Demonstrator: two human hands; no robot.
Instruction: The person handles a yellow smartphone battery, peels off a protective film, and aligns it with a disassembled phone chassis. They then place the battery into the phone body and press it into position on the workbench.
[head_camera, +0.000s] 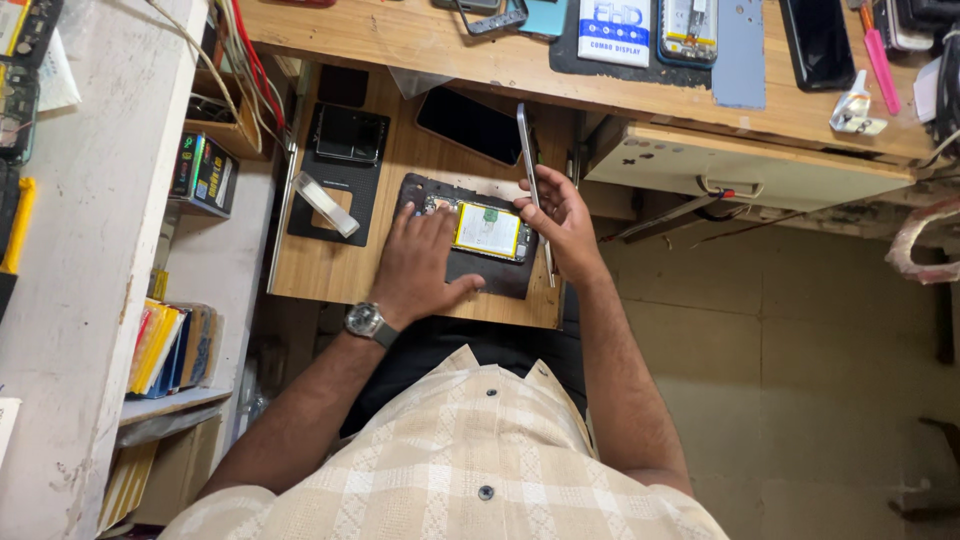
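Head view: your left hand (420, 262) lies flat, palm down and fingers spread, on the left half of the opened phone body (470, 235), pinning it and gripping nothing. The body sits on a dark work mat (510, 282) at the right end of the pull-out wooden board (330, 275), right in front of you. Its yellow-edged pale battery (488, 231) is exposed just right of your fingertips.

Your right hand (558, 215) pinches the detached display panel (527, 150), held on edge beside the body, thumb and fingers closed on its lower end; the upper end stands free above the board.

Handling judgement: the panel looks thin, light, stiff and brittle, with a slick face. Grip by the long edges, not the face, and avoid flexing; whether a ribbon cable joins it to the body cannot be seen. The battery reads as a soft pouch, so keep pressure and tools off it. Hold the body by its frame.

Nearby on the board: a second phone (470, 125) face up, a dark device (348, 135) on another mat, a clear plastic piece (326, 203). The upper bench (500, 60) carries more phones and parts
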